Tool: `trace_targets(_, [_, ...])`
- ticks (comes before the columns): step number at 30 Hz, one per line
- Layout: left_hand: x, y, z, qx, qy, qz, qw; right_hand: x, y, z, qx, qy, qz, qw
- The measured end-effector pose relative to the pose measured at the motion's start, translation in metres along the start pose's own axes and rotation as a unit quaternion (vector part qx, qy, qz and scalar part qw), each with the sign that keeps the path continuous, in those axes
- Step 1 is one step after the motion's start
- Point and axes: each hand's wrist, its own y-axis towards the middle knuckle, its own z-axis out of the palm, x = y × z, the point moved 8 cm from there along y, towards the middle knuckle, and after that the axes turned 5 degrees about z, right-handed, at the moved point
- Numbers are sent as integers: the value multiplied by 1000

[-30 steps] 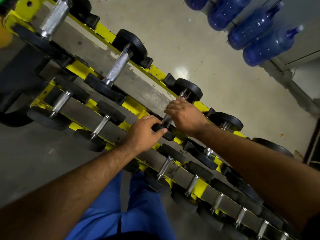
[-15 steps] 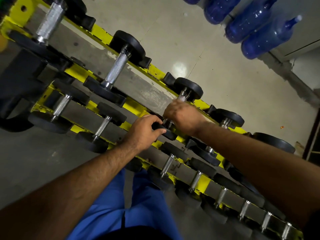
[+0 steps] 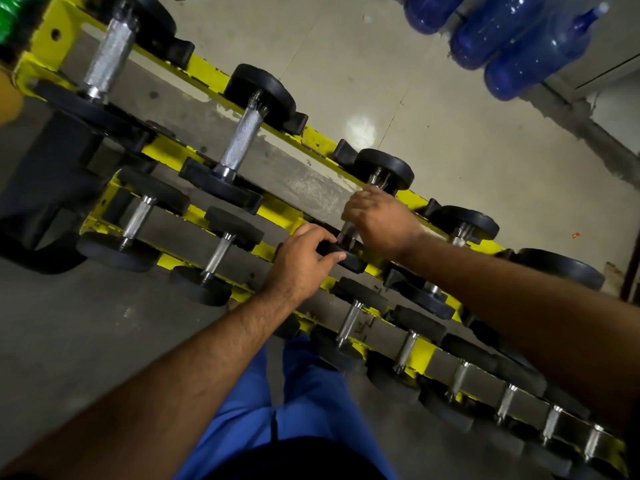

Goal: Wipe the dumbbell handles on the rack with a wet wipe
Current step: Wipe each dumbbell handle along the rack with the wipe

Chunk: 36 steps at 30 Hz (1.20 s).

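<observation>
A yellow two-tier rack (image 3: pixel 284 213) runs diagonally from upper left to lower right, loaded with black-headed dumbbells with chrome handles. My right hand (image 3: pixel 379 218) is wrapped around the handle of the third dumbbell (image 3: pixel 388 169) on the upper tier; the handle shows only just above and below my fingers. No wet wipe is visible; my fingers may hide it. My left hand (image 3: pixel 304 258) grips the near black head (image 3: pixel 349 259) of that same dumbbell, with the thumb over its edge.
Bigger dumbbells (image 3: pixel 242 140) lie to the left on the upper tier, and several small ones (image 3: pixel 349 322) line the lower tier. Blue water jugs (image 3: pixel 526 46) lie on the floor beyond the rack. My blue trousers (image 3: pixel 294 403) are close against the lower tier.
My right hand has slid a little up the handle toward the far head. The left hand stays on the near head. The view has shifted slightly.
</observation>
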Motion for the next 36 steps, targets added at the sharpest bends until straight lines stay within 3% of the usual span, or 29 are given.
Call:
trace_targets(3, [-1, 0, -1, 4, 1, 4, 1000, 19, -7, 7, 38, 11, -78, 996])
trace_targets(7, [-1, 0, 1, 10, 4, 8, 1000, -21, 10, -9, 17, -40, 64, 997])
trace_targets(11, [-2, 0, -1, 13, 8, 10, 1000, 2, 12, 3, 62, -74, 26, 995])
trace_targets(14, [-4, -1, 0, 15, 12, 14, 1000, -17, 17, -6, 34, -76, 79, 993])
trace_targets(19, [-1, 0, 1, 13, 6, 19, 1000, 11, 2, -1, 49, 4, -46, 998])
trace_targets(23, [0, -2, -1, -2, -5, 27, 1000, -4, 0, -3, 4, -1, 0, 1000])
trace_targets(26, [2, -3, -1, -11, -16, 37, 999, 29, -13, 8, 37, 20, -110, 993])
trace_targets(31, [3, -3, 0, -16, -20, 36, 999, -3, -12, 1, 13, 5, -15, 1000])
trace_targets(34, [2, -2, 0, -12, -22, 39, 999, 27, -24, 12, 15, 6, -104, 994])
trace_targets(36, [1, -2, 0, -11, -19, 39, 999, 14, -24, 7, -4, 0, -89, 996])
